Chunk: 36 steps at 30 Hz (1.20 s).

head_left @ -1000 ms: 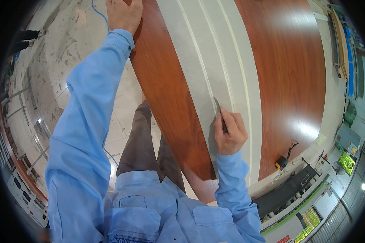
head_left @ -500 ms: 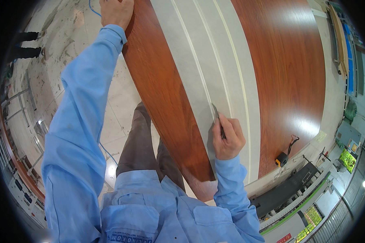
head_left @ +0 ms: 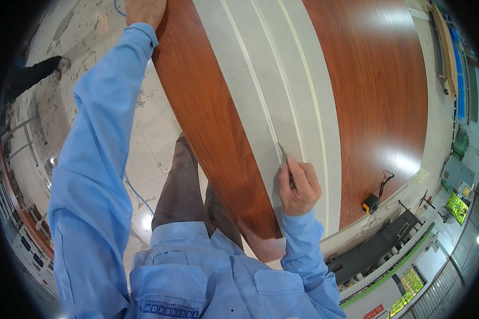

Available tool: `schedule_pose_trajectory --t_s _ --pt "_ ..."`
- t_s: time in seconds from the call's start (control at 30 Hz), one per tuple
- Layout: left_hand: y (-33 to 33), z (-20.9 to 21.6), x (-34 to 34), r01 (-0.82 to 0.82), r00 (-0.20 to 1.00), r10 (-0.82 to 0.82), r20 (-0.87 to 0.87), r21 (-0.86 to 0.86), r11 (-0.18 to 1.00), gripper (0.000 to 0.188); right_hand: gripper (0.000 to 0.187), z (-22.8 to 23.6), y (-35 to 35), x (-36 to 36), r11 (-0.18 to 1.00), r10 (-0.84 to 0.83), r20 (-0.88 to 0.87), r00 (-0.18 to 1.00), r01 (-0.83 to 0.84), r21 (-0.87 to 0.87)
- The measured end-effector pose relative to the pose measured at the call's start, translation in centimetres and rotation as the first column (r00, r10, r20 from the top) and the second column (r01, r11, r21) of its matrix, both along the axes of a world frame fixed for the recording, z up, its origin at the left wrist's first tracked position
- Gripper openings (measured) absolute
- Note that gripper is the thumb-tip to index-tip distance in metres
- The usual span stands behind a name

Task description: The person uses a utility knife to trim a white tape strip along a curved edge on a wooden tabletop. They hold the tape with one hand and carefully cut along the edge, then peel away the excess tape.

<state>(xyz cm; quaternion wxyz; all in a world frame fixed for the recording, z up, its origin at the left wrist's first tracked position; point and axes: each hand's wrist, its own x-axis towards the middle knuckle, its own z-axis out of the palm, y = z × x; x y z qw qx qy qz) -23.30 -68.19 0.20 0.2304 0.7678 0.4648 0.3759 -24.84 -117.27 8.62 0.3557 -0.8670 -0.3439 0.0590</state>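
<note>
My right hand [head_left: 301, 186] is closed round a slim knife [head_left: 283, 154], its dark blade pointing up and away. The blade tip meets a pale narrow strip [head_left: 261, 98] on a light grey band [head_left: 234, 58] that runs lengthwise between reddish-brown wood-grain boards. At the upper edge of the view, my left hand [head_left: 145, 10] is at the outer edge of the left-hand wood-grain board [head_left: 213, 95]. Its fingers are cut off by the picture's edge, so their pose is hidden.
A yellow-black tape measure [head_left: 370, 204] with a strap lies on the right-hand wood-grain board [head_left: 380, 95]. Beyond the near right corner stands a long machine [head_left: 378, 247]. A person's dark-clad leg [head_left: 40, 73] shows at far left. A blue hose [head_left: 138, 195] crosses the floor.
My right hand and the knife have drawn slightly toward me along the pale strip. My left arm has shifted a little left and away. The other person's legs have moved.
</note>
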Motion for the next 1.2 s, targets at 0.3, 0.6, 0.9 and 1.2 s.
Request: schedule_pose_trajectory --t_s 0.3,0.6,0.9,1.2 --pt "1.1 -0.6 0.0 -0.02 1.0 0.02 0.001 0.048 0.999 0.064 0.033 0.1 -2.1 -0.8 1.0 -0.003 -0.004 1.0 0.003 -0.002" --pt "1.7 -0.6 -0.2 -0.01 1.0 0.01 -0.002 0.035 0.999 0.066 0.033 -0.1 -4.2 -1.5 1.0 0.007 0.004 1.0 -0.007 0.002" --pt "1.9 -0.6 -0.2 0.016 0.999 -0.018 0.034 0.065 0.998 0.065 0.034 0.2 -6.2 -2.4 1.0 -0.013 0.003 1.0 0.013 -0.025" --pt "0.2 0.7 -2.1 0.276 0.944 -0.256 0.206 -0.076 0.958 0.061 0.032 -0.1 -7.6 -2.8 1.0 -0.018 -0.012 1.0 0.018 0.005"
